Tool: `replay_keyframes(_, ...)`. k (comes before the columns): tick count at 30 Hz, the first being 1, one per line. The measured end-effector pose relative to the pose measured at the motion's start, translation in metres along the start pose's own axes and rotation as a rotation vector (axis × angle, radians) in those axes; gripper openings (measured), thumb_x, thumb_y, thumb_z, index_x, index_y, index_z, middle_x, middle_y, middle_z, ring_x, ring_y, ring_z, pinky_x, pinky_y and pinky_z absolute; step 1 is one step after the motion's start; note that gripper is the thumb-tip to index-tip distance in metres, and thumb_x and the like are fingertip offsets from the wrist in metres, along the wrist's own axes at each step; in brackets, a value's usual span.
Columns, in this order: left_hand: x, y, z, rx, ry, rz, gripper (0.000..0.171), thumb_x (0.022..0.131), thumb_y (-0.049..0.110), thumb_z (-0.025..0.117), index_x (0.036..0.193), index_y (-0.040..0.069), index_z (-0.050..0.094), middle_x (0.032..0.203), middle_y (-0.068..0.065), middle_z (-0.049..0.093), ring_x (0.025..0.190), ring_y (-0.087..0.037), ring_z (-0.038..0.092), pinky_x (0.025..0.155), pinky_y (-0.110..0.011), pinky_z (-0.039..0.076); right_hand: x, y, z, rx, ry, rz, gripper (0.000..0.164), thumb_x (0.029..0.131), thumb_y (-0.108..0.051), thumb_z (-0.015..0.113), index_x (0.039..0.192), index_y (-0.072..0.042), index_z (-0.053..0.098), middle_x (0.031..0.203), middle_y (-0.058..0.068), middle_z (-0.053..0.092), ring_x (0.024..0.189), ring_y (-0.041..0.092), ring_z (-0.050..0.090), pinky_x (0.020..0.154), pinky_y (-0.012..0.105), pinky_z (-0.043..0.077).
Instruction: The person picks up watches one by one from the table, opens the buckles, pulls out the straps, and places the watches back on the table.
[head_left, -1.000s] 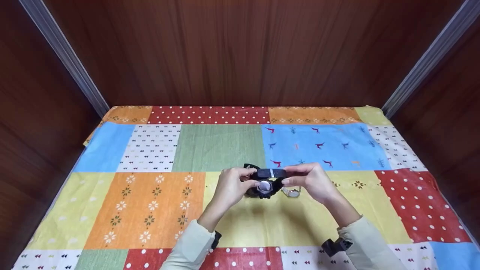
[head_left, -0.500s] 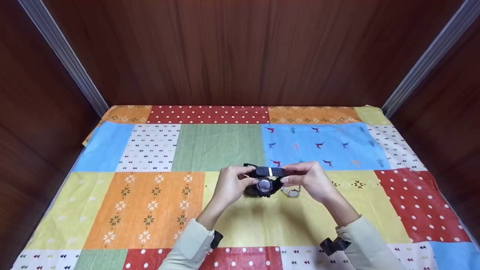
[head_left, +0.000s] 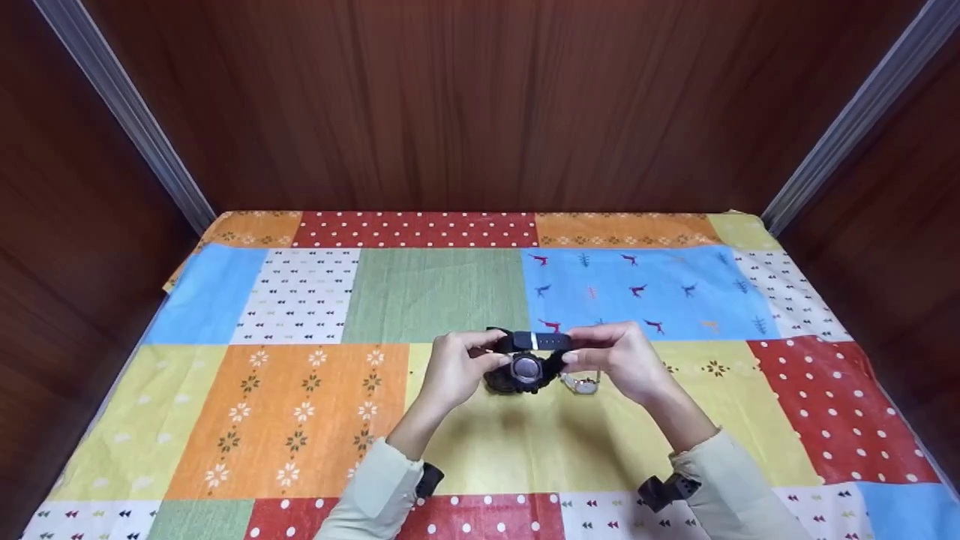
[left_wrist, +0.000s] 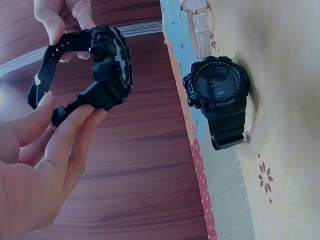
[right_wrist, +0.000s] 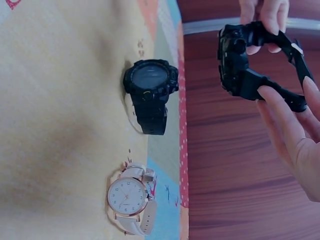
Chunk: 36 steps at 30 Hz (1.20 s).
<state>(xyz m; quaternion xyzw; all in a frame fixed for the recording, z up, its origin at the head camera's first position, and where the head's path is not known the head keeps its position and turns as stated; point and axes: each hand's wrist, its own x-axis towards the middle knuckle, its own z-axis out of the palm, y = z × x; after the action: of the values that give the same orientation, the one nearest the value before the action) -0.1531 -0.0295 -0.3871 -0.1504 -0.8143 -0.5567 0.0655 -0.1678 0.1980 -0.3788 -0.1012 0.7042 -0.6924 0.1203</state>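
Both hands hold a black sports watch (head_left: 527, 367) up above the cloth, its strap (head_left: 551, 341) bent into a loop with a white keeper band on it. My left hand (head_left: 459, 367) pinches one side of the strap between thumb and fingers. On the opposite side, my right hand (head_left: 621, 360) pinches the strap too. The left wrist view shows the held watch (left_wrist: 111, 67) side-on, dial turned away from the left palm. Below it on the cloth lies a second black sports watch (right_wrist: 150, 77). A white-strapped watch (right_wrist: 127, 196) with a pale round dial lies beside that one.
A patchwork-patterned cloth (head_left: 442, 292) covers the table. Dark wood panels (head_left: 480, 105) rise behind it and on both sides, with grey metal strips at the corners. Each wrist wears a black strap device (head_left: 667, 491).
The white keeper band has shifted left along the strap. My left hand has moved slightly left, its thumb now farther from the dial. The right hand stays almost still.
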Motion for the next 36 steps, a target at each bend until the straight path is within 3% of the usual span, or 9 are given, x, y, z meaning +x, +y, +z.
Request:
replay_keyframes(17, 0.0, -0.006, -0.001, -0.085, -0.027, -0.073, 0.023, 0.075, 0.001, 0.069, 0.097, 0.002, 0.07, 0.085, -0.009, 0.068, 0.065, -0.007, 0.055, 0.06, -0.022, 0.046, -0.001, 0.004, -0.003, 0.003, -0.009, 0.001, 0.038, 0.077, 0.011, 0.063, 0.11, 0.024, 0.05, 0.098, 0.03, 0.061, 0.072, 0.03, 0.067, 0.074, 0.039, 0.051)
replay_keyframes(25, -0.001, -0.009, 0.0, -0.127, -0.031, -0.073, 0.025, 0.075, 0.001, 0.07, 0.1, -0.003, 0.069, 0.09, -0.014, 0.068, 0.066, -0.007, 0.057, 0.06, -0.021, 0.049, -0.002, 0.007, -0.003, 0.004, -0.013, -0.001, 0.037, 0.078, 0.01, 0.063, 0.11, 0.024, 0.05, 0.101, 0.035, 0.057, 0.073, 0.029, 0.067, 0.075, 0.038, 0.051)
replay_keyframes(36, -0.002, -0.01, 0.002, -0.265, -0.041, -0.119, 0.027, 0.075, -0.002, 0.07, 0.101, -0.01, 0.065, 0.095, -0.022, 0.065, 0.078, -0.023, 0.064, 0.067, -0.025, 0.053, -0.003, 0.01, -0.005, 0.017, -0.025, 0.006, 0.037, 0.079, 0.007, 0.065, 0.109, 0.023, 0.052, 0.094, 0.026, 0.064, 0.074, 0.029, 0.067, 0.076, 0.037, 0.051)
